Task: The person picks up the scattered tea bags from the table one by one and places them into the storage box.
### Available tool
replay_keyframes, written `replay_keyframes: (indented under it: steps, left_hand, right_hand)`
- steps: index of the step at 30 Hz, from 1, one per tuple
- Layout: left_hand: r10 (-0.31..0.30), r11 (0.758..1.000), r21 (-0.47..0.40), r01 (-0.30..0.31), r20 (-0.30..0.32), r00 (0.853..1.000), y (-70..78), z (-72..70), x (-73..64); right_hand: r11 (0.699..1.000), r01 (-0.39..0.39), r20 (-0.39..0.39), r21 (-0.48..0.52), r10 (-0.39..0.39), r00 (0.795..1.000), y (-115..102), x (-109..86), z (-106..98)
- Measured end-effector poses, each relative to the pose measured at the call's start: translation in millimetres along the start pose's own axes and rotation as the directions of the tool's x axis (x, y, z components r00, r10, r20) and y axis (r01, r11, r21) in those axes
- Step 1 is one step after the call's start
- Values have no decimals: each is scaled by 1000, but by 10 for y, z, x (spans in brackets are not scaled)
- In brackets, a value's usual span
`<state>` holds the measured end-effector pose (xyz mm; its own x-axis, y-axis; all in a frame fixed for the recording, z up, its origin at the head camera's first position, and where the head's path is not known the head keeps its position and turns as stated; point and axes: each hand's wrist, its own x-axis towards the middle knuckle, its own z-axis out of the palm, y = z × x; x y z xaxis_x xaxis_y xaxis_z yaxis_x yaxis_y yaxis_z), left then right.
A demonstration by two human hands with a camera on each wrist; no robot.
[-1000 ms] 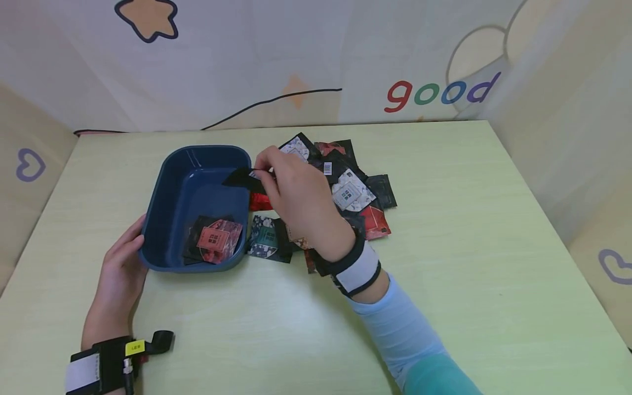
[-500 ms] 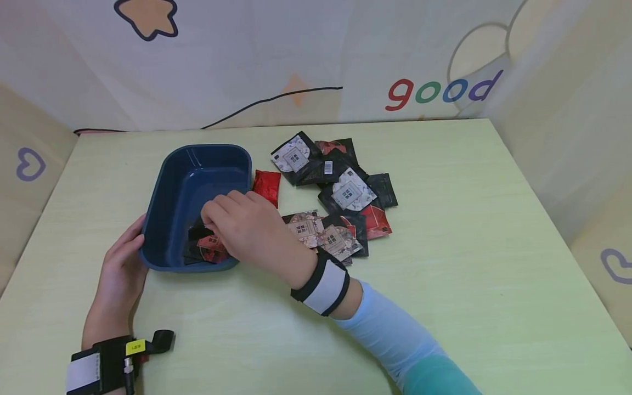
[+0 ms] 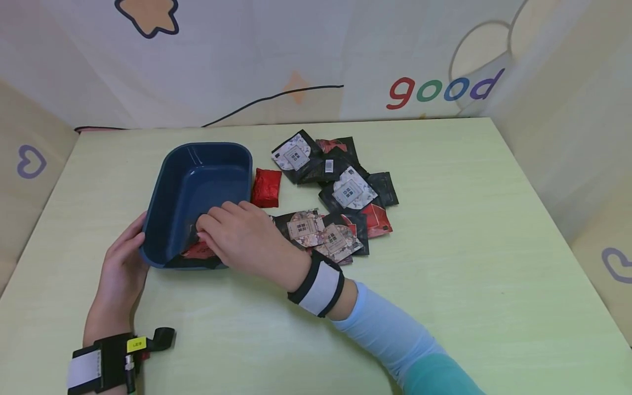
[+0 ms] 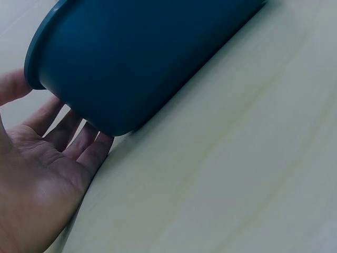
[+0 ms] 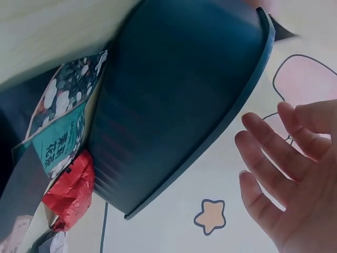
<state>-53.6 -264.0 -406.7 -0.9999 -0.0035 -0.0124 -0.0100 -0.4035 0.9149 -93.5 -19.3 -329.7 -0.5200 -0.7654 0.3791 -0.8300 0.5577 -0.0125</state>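
Observation:
A blue plastic box point(image 3: 197, 181) stands on the table, and my left hand point(image 3: 122, 269) rests against its near left corner. In the left wrist view, my thumb is by the rim and my extended fingers point(image 4: 63, 129) lie along the outer wall. My right hand point(image 3: 242, 236) hangs over the box's near right part. In the right wrist view, its fingers point(image 5: 268, 174) are loosely bent and apart, with nothing seen between them. Inside, below that hand, lie black sachets, one with a red label point(image 3: 199, 250). A black corner point(image 5: 284, 29) shows past the rim.
Right of the box lie a red foil packet point(image 3: 267, 187) and a pile of black sachets with white point(image 3: 354, 189), pinkish point(image 3: 306, 227) and red labels. A green-labelled sachet point(image 5: 60, 139) shows beside the box in the right wrist view. A printed curtain point(image 3: 276, 55) hangs behind the table.
My right hand has moved left and nearer from the pile's edge, carrying a black sachet into the box and letting it go. The sachets inside have shifted. My left hand has stayed put.

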Motion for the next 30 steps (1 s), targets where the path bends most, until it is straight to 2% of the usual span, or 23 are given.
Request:
replay_keyframes:
  steps: [6,11,14,17,19,23,26,30]
  left_hand:
    - [-19,1000,5,19,-17,1000,13,-5,2]
    - [-30,999,12,31,-27,999,19,-6,2]
    - [-38,999,16,38,-32,999,21,-3,-2]
    - [-38,999,16,38,-35,999,14,-2,-7]
    - [-40,999,15,40,-37,999,10,-3,-12]
    - [-38,999,32,39,-35,999,7,-1,-13]
    - [-26,999,29,27,-24,999,7,1,-6]
    - [-8,1000,11,8,-8,1000,7,-1,2]
  right_hand:
    - [998,-61,36,10,61,998,81,6,-2]
    - [988,-147,19,56,146,989,235,2,-39]
    - [974,-214,5,77,214,977,383,-23,-83]
    - [950,-303,30,80,302,953,550,-62,-137]
    - [929,-364,54,70,360,931,655,-92,-172]
    - [875,-482,121,41,474,872,837,-159,-243]
    - [829,-560,215,-6,548,808,962,-224,-282]
    - [780,-621,335,-76,606,721,1121,-318,-295]
